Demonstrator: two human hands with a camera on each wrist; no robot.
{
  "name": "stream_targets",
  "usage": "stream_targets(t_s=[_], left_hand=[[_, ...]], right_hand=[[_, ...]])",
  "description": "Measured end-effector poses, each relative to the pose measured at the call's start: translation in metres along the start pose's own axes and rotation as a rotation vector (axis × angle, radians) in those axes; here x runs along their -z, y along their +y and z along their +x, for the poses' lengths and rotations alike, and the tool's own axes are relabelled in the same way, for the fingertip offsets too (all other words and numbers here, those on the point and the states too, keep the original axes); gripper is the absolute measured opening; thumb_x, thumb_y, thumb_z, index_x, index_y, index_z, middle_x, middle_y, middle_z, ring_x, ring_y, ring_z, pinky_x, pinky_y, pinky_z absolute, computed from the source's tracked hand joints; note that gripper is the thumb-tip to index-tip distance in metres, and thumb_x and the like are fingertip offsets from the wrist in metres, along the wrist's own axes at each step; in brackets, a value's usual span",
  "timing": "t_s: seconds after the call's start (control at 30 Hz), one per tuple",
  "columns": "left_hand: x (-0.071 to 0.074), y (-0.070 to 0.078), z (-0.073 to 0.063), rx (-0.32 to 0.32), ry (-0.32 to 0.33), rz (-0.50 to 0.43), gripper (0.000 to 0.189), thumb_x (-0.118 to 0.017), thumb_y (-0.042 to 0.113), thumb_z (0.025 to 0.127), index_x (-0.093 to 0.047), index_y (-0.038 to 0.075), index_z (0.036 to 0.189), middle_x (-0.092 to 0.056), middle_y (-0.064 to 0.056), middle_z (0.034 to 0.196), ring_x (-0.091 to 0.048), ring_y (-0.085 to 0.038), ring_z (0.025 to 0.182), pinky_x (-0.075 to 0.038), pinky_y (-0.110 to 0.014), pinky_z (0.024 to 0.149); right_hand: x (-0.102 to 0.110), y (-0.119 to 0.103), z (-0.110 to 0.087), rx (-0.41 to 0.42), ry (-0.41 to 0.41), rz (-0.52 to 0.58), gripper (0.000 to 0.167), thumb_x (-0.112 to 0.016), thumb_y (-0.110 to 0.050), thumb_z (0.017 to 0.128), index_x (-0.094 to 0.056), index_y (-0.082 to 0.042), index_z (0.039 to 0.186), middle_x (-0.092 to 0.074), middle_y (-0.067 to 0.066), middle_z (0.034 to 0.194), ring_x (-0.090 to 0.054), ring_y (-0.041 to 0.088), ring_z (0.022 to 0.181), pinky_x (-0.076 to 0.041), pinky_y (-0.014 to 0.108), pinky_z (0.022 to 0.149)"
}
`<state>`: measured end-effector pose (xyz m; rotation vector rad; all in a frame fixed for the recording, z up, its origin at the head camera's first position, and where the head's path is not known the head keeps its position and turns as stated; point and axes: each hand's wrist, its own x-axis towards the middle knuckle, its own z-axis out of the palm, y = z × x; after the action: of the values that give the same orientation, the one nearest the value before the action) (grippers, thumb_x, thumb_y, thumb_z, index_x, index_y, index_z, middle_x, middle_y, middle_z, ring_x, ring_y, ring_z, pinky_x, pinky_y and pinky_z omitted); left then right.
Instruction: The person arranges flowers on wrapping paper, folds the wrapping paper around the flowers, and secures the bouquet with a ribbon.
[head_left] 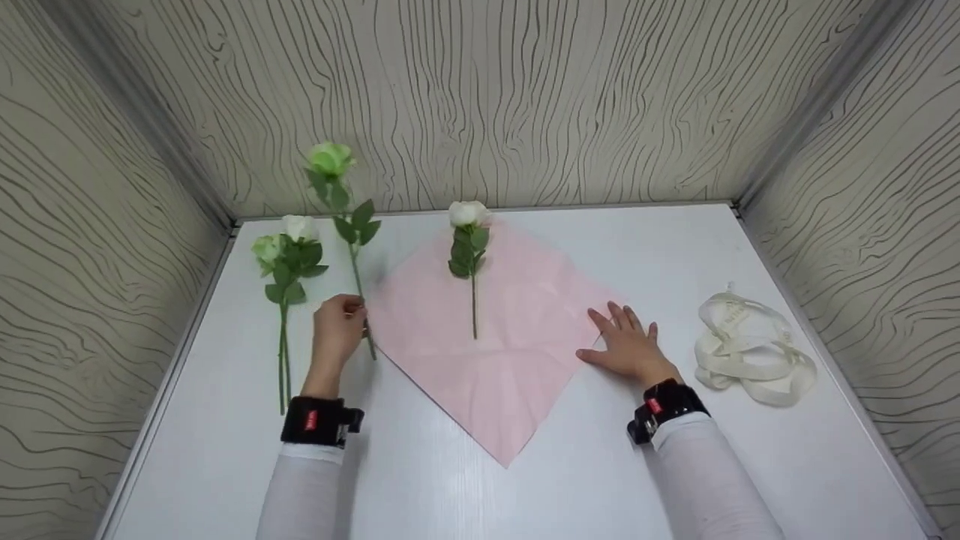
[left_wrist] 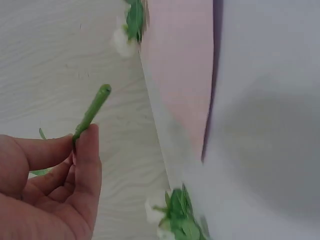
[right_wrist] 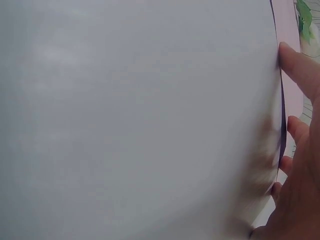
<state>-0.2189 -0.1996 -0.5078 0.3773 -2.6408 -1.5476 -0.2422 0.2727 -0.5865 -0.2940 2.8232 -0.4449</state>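
Observation:
My left hand (head_left: 337, 330) pinches the lower stem of a pale green rose (head_left: 331, 159) between thumb and fingers. Its bloom points away from me, and the cut stem end (left_wrist: 104, 90) sticks out past the fingertips in the left wrist view. A pink sheet of wrapping paper (head_left: 517, 300) lies on the table, one corner towards me. On its upper part rests a white rose (head_left: 468, 214), stem towards me. With fingers spread, my right hand (head_left: 626, 345) rests on the paper's right corner; in the right wrist view its fingertips (right_wrist: 286, 50) are at the paper's edge.
Two more roses, one pale green (head_left: 267, 253) and one white (head_left: 298, 227), lie on the left of the white table (head_left: 600, 495). A loosely coiled cream ribbon (head_left: 757, 371) lies at the right. Wood-patterned panels (head_left: 480, 105) enclose the back and sides.

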Motion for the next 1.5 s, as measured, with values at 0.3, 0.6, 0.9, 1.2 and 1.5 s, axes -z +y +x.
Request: stream_targets(t_s=[0.3, 0.6, 0.9, 1.2, 1.5], left_hand=[[-0.091, 0.030, 0.011, -0.050, -0.162, -0.072, 0.022, -0.057, -0.004, 0.092, -0.064, -0.010, 0.112, -0.062, -0.016, 0.094, -0.065, -0.023, 0.078, -0.057, -0.029, 0.064], [-0.133, 0.023, 0.028, -0.010, -0.184, -0.006, 0.016, -0.056, -0.006, 0.090, -0.066, -0.010, 0.103, -0.065, -0.014, 0.088, -0.063, -0.022, 0.076, -0.056, -0.032, 0.065], [-0.148, 0.018, 0.038, -0.041, -0.167, 0.104, 0.016, -0.057, -0.004, 0.089, -0.067, -0.009, 0.100, -0.067, -0.017, 0.092, -0.063, -0.027, 0.085, -0.054, -0.037, 0.075], [-0.159, 0.013, 0.038, -0.071, -0.160, 0.156, 0.018, -0.056, -0.002, 0.090, -0.069, -0.008, 0.101, -0.068, -0.018, 0.095, -0.063, -0.029, 0.089, -0.052, -0.039, 0.081], [-0.160, 0.015, 0.036, -0.039, -0.131, 0.204, 0.013, -0.066, -0.001, 0.085, -0.071, -0.003, 0.097, -0.067, -0.010, 0.084, -0.061, -0.025, 0.079, -0.052, -0.037, 0.073]], right_hand=[[0.001, -0.002, 0.000, 0.004, 0.012, 0.007, 0.090, -0.057, -0.066, 0.087, -0.027, -0.015, 0.156, -0.009, 0.023, 0.160, -0.001, 0.047, 0.144, 0.004, 0.077, 0.101], [0.001, -0.002, 0.000, -0.012, -0.001, -0.008, 0.091, -0.055, -0.067, 0.088, -0.025, -0.017, 0.157, -0.007, 0.021, 0.161, 0.000, 0.046, 0.145, 0.004, 0.076, 0.103], [0.001, -0.001, 0.000, -0.008, 0.000, -0.018, 0.091, -0.054, -0.068, 0.088, -0.025, -0.016, 0.156, -0.009, 0.022, 0.161, -0.001, 0.045, 0.145, 0.003, 0.076, 0.102], [-0.001, -0.001, -0.002, -0.011, 0.009, -0.015, 0.091, -0.054, -0.068, 0.087, -0.025, -0.016, 0.157, -0.009, 0.022, 0.161, 0.000, 0.045, 0.145, 0.003, 0.076, 0.103], [-0.002, -0.001, 0.000, -0.017, 0.012, -0.012, 0.091, -0.054, -0.068, 0.087, -0.025, -0.017, 0.157, -0.008, 0.021, 0.161, 0.000, 0.045, 0.145, 0.003, 0.076, 0.103]])
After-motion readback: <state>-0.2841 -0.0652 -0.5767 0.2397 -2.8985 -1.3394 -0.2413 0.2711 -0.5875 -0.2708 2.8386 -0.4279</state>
